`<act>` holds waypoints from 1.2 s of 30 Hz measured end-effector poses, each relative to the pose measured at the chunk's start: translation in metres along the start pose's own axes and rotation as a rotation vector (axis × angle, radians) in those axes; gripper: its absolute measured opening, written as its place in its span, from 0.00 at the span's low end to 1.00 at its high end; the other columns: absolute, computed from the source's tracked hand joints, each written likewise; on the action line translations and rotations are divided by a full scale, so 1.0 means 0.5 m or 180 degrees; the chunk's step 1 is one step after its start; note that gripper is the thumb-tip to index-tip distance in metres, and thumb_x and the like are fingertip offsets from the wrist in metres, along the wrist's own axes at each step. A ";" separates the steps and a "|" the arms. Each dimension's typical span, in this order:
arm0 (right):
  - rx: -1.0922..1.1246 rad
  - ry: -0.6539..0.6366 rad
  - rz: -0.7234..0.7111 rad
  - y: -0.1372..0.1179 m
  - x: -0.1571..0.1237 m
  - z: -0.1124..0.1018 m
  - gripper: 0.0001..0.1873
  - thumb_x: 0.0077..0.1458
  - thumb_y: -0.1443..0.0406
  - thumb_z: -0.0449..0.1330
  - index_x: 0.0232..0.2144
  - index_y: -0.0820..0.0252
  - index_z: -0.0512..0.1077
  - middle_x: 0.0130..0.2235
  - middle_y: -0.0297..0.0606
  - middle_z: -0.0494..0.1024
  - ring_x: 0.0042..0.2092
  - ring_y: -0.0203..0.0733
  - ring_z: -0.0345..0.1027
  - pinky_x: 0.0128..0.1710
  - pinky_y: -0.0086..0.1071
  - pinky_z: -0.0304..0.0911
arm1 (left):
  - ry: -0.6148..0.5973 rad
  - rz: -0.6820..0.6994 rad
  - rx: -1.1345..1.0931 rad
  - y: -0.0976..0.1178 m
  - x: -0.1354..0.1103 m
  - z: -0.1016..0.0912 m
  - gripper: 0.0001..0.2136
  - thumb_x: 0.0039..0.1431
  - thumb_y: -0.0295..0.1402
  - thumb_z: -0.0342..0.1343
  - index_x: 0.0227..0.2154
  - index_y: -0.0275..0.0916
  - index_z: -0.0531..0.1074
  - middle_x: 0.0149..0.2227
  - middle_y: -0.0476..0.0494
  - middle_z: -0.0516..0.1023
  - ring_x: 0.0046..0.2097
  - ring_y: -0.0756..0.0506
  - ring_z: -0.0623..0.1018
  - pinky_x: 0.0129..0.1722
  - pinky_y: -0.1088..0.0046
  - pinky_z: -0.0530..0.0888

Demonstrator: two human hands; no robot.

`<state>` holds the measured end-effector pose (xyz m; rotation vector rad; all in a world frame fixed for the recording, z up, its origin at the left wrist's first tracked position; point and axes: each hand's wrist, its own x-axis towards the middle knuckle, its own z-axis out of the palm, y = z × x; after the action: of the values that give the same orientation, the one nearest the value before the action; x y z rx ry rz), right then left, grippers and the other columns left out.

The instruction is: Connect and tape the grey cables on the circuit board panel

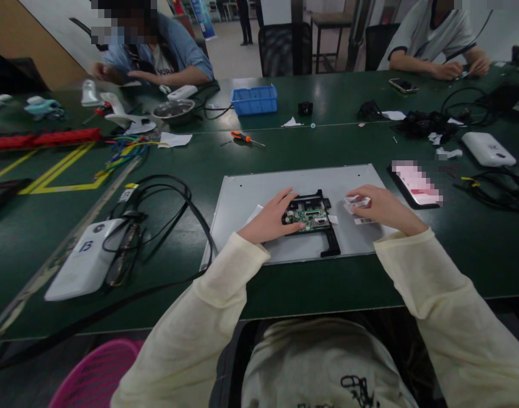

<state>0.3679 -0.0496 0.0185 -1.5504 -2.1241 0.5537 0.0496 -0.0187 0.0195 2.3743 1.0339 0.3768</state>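
My left hand (pixel 273 218) grips the left side of a black plastic frame that carries a green circuit board (pixel 312 218), thumb at the lower edge and fingers over the top. The frame's black leg (pixel 330 242) reaches down toward me. Frame and board rest on a flat grey panel (pixel 242 195). Right of them, my right hand (pixel 380 209) is closed on a crumpled piece of white paper (pixel 356 203). A small printed label (pixel 365 221) lies on the panel just below those fingers.
A phone (pixel 416 184) lies right of the panel. To the left are a white power bank (pixel 87 258) and looped black cables (pixel 186 195). Farther back sit an orange screwdriver (pixel 242 136), a blue basket (pixel 254 101) and a metal bowl (pixel 174 111). Two people sit across the table.
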 end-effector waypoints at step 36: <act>0.0228 0.0190 -0.0375 -0.079 0.193 0.104 0.10 0.51 0.66 0.61 0.38 0.61 0.76 0.39 0.42 0.79 0.36 0.42 0.72 0.41 0.37 0.65 | 0.0058 -0.0093 -0.0062 -0.007 -0.001 0.008 0.41 0.52 0.53 0.56 0.64 0.40 0.48 0.68 0.33 0.44 0.68 0.35 0.51 0.65 0.53 0.55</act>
<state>0.2815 0.0285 0.0098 -1.3762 -2.1112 0.5303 0.0486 -0.0184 0.0142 2.3400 1.0674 0.3964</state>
